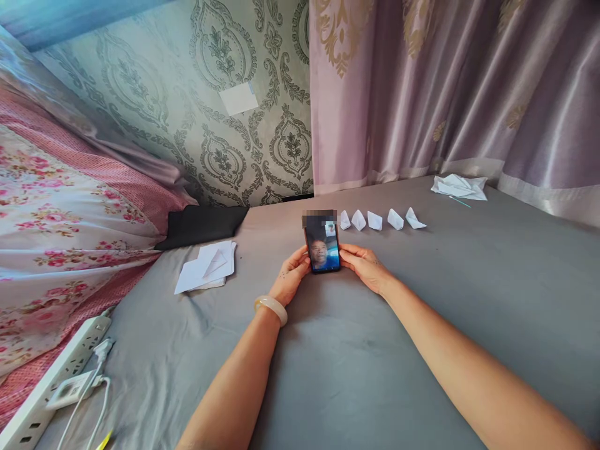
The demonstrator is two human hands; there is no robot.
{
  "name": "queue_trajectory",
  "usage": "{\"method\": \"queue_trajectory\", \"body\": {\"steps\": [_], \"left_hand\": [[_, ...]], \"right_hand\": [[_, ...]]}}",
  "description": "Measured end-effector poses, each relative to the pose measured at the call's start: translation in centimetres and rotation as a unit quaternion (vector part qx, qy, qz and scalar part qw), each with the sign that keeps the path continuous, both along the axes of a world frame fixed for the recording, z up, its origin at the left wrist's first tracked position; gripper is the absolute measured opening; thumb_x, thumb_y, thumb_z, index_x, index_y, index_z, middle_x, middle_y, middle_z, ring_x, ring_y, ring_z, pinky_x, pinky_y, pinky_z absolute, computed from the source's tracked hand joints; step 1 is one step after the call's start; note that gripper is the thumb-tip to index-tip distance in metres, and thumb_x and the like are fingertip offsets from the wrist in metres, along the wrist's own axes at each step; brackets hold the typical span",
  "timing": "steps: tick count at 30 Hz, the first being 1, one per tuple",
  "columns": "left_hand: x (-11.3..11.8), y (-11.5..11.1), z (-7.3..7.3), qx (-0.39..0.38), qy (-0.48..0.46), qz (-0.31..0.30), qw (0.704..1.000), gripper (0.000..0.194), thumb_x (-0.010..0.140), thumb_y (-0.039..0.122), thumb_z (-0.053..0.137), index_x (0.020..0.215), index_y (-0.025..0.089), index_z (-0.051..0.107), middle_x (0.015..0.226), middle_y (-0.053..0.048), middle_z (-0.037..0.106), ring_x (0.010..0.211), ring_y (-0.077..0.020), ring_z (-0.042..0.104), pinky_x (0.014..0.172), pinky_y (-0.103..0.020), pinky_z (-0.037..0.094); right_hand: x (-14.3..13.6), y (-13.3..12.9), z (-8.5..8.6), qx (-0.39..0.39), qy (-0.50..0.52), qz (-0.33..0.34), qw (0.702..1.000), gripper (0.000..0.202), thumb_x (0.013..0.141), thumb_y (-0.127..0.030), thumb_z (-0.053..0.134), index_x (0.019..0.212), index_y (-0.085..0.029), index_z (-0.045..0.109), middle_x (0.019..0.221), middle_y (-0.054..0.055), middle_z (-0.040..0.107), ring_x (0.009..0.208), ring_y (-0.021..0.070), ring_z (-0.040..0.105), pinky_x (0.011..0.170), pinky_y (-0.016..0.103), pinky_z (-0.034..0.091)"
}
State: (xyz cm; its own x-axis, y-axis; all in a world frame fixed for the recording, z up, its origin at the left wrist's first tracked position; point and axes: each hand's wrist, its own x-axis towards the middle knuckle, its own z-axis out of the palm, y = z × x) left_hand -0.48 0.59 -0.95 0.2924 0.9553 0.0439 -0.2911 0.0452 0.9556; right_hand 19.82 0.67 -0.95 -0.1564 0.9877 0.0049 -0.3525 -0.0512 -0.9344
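Note:
A smartphone stands upright over the grey bedsheet, its lit screen toward me with a video call on it. My left hand grips the lower left edge of the phone, and a pale bangle circles that wrist. On the other edge, my right hand is closed on the phone's lower right side. Just beyond my right hand runs a row of several folded white paper pieces. Left of my left hand lies a stack of white paper sheets, with a folded piece on top.
A white power strip with a plugged-in charger and cables lies at the lower left. Behind the stack is a black cloth-like item. More folded paper sits at the far right by the purple curtain. A floral curtain hangs left.

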Motion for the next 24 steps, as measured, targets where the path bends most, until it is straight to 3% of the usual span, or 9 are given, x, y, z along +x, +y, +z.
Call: {"method": "queue_trajectory", "body": {"steps": [24], "left_hand": [[0.14,-0.19,0.27,0.008,-0.005,-0.006,1.000,0.055,0.079,0.036,0.072,0.131,0.022,0.060,0.120,-0.010,0.069,0.115,-0.0262,0.061,0.105,-0.042,0.042]], "right_hand": [[-0.07,-0.29,0.65,-0.005,-0.010,0.010,1.000,0.040,0.069,-0.044,0.078,0.105,-0.025,0.075,0.108,0.004,0.075,0.107,0.0257,0.068,0.106,0.047,0.044]]}}
